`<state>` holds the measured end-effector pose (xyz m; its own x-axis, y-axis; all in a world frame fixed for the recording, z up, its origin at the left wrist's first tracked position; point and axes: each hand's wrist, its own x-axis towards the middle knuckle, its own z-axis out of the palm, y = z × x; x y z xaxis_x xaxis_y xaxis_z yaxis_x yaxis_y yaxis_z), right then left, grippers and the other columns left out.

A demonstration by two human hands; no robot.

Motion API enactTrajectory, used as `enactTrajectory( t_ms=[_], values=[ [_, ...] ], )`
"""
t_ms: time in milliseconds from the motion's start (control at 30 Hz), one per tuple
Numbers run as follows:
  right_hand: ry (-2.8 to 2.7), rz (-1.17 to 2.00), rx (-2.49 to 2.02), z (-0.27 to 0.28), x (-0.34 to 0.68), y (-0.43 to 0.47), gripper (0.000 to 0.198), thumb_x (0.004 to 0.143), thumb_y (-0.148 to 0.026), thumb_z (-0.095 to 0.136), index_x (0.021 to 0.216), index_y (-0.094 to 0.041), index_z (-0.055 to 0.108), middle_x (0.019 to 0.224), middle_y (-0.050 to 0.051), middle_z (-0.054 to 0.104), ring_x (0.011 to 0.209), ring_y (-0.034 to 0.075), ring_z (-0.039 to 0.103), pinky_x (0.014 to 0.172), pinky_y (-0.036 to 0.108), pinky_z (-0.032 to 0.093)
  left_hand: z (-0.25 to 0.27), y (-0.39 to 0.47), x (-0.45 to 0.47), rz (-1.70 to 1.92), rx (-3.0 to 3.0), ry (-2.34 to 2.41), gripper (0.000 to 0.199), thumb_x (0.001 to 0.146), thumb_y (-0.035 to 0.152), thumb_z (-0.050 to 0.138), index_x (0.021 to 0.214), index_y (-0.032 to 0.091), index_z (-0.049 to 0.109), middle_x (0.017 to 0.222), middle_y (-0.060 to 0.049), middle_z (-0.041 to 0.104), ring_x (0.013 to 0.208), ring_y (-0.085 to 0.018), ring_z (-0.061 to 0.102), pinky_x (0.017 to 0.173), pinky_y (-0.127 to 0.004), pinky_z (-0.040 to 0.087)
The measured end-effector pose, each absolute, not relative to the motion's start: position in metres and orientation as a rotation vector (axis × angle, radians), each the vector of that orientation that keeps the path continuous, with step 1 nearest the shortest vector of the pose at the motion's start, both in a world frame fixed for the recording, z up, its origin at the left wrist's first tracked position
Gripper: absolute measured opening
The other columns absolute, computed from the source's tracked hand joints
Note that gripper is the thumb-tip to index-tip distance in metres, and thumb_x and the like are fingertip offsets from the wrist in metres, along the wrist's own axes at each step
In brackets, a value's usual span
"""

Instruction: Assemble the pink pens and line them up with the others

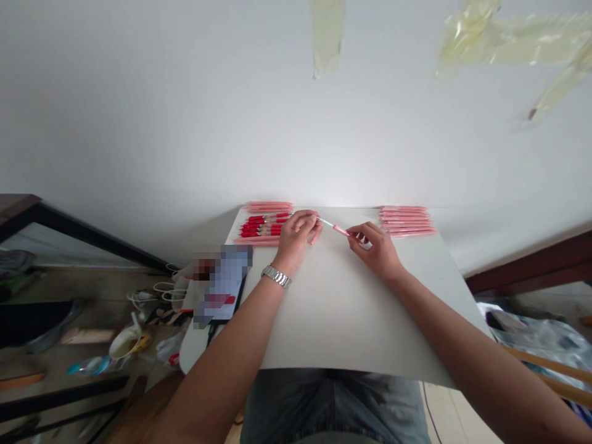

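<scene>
White table [351, 320] before the lap; blurred-out device [231, 283] at its left side. Right hand [375, 248]: thumb and finger pinched on pink sleeve [340, 230], other fingers curled. Left hand [296, 237]: fingertips nearly closed, gripping white rod [326, 222]; pink piece [314, 239] pokes out below, hold on it unclear. Rod and sleeve roughly in line between the hands, long axis sloping from far left to near right; sleeve nearer right hand. Farther: red pens [252, 229] beside left hand, pink sticks [407, 221] beyond right. Wall [259, 123] behind.

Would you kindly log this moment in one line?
left hand: holds white rod | right hand: holds pink tube | red pens: on table, left
</scene>
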<state>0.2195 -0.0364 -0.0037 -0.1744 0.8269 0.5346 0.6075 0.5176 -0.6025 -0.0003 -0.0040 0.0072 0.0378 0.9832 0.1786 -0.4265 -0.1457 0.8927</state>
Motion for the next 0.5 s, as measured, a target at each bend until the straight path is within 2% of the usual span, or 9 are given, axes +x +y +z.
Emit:
enactTrajectory(
  t_ms=[200,500],
  values=[
    [-1.878,0.312,-1.18,-0.0047,0.2196,-0.0374,0.012,0.095,-0.026,0.062,0.104,-0.024,0.071,0.09,0.004,0.066,0.078,0.018,0.064,0.071,0.033,0.056,0.0017,-0.0039,0.0009,1.39,1.095,0.73,0.028,0.084,0.041,0.083,0.098,0.019,0.074,0.091,-0.006,0.07,0.075,-0.013,0.064,0.054,-0.022,0.043],
    [-1.884,0.35,-1.174,-0.0054,0.2189,-0.0355,0.011,0.095,-0.026,0.063,0.103,-0.024,0.07,0.087,0.003,0.064,0.077,0.017,0.062,0.07,0.031,0.054,0.0,-0.0041,0.0017,1.377,1.099,0.751,0.032,0.083,0.044,0.082,0.099,0.018,0.074,0.085,-0.005,0.069,0.069,-0.011,0.061,0.056,-0.022,0.045]
  ],
)
